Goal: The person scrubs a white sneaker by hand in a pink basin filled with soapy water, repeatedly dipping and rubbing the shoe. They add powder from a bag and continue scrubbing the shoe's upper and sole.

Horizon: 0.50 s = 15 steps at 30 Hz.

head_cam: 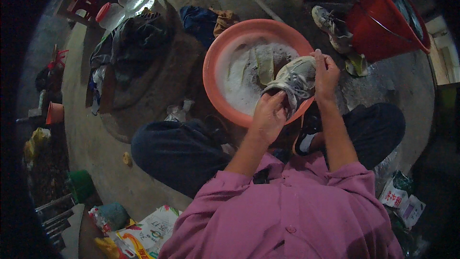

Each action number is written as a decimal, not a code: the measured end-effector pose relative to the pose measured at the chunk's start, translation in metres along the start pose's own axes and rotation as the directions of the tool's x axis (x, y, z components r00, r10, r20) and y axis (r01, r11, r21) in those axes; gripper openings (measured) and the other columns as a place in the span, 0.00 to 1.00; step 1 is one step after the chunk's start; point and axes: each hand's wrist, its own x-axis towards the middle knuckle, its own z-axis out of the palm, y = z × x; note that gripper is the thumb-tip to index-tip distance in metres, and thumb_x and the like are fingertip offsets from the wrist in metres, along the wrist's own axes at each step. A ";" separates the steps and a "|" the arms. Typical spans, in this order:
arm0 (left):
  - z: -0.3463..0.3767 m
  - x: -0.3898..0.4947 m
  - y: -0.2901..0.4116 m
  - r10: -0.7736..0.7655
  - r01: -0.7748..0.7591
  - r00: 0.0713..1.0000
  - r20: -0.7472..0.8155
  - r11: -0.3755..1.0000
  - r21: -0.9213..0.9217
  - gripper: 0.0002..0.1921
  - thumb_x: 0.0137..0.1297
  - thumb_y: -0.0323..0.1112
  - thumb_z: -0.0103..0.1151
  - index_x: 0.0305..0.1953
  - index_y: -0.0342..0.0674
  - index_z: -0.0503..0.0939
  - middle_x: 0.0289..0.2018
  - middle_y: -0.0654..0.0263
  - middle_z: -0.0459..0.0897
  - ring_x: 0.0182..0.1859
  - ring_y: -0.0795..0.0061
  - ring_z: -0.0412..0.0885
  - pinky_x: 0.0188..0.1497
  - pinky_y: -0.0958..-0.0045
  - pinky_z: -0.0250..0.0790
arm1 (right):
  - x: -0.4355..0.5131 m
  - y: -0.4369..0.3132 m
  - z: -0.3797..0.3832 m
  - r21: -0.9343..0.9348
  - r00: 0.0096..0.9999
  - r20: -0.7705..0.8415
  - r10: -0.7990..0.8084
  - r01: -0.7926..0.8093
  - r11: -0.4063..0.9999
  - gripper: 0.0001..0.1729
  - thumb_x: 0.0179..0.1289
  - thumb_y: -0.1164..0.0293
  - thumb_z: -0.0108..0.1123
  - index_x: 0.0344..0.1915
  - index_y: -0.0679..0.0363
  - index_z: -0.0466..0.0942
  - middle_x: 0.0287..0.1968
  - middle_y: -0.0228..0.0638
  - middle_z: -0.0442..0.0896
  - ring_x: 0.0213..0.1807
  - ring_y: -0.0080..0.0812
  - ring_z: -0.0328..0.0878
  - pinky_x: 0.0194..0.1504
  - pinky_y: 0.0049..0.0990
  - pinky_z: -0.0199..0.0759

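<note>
A light grey lace-up sneaker [295, 75] is held over the right side of a round orange-pink plastic basin [212, 79]. My left hand [272, 113] grips the shoe's heel and collar, its fingers partly hidden at the opening. At the toe end, my right hand [326, 73] pinches the side of the shoe near the basin's rim. White suds [233, 79] cover the water in the basin. A pale greenish item [265, 64], whose kind I cannot tell, lies in the foam behind the sneaker.
Right of the basin, a red bucket [377, 25] leans, with another sneaker [332, 28] beside it. Dark clothes [140, 46] lie heaped at the left, near two clear jars with red lids [124, 7]. Printed packets [395, 194] lie at the lower right.
</note>
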 end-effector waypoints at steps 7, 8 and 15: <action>-0.012 0.005 0.001 -0.103 0.091 0.994 -0.041 0.971 -0.222 0.07 0.64 0.25 0.56 0.42 0.39 0.76 0.40 0.68 0.80 0.43 0.79 0.77 0.47 0.76 0.69 | -0.001 -0.008 -0.003 -0.099 0.999 -0.015 -0.037 0.035 0.994 0.18 0.73 0.60 0.52 0.39 0.64 0.81 0.33 0.33 0.83 0.35 0.22 0.75 0.42 0.25 0.69; -0.010 0.005 -0.001 -0.052 0.052 0.999 0.007 0.984 -0.170 0.07 0.64 0.27 0.56 0.43 0.39 0.76 0.39 0.68 0.80 0.41 0.79 0.78 0.44 0.77 0.71 | -0.003 -0.009 -0.003 -0.091 1.000 -0.018 -0.010 0.008 0.996 0.18 0.73 0.60 0.51 0.40 0.64 0.81 0.33 0.34 0.84 0.35 0.23 0.75 0.42 0.26 0.70; 0.002 0.007 -0.002 0.091 -0.059 0.985 -0.144 0.976 0.208 0.12 0.65 0.36 0.60 0.45 0.38 0.76 0.33 0.67 0.81 0.29 0.75 0.80 0.27 0.74 0.74 | -0.028 -0.029 0.006 -0.183 0.992 0.114 -0.051 0.072 0.981 0.19 0.73 0.59 0.50 0.46 0.64 0.79 0.40 0.33 0.81 0.43 0.23 0.74 0.47 0.24 0.68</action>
